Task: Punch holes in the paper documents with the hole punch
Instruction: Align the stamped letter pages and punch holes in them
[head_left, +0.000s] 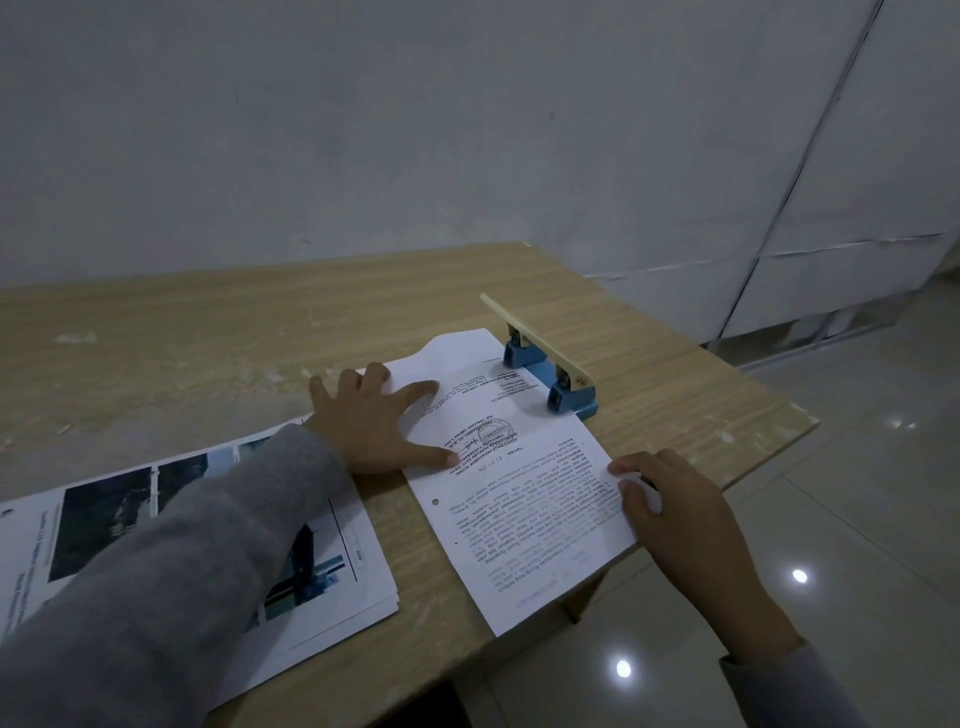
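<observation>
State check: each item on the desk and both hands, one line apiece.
Punch: lever up, not pressed, no hand on it.
Sheet: flat, far edge at the punch, one hole visible on its left edge.
Stack: lying flat, left of the sheet.
Left hand: fingers spread, pressing the sheet.
Right hand: pinching the sheet's right edge.

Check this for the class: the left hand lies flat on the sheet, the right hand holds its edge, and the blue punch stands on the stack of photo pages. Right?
Not quite. The head view shows the punch standing on the bare table, at the sheet's far end, not on the stack. The left hand does lie flat on the sheet, and the right hand holds its edge.
</observation>
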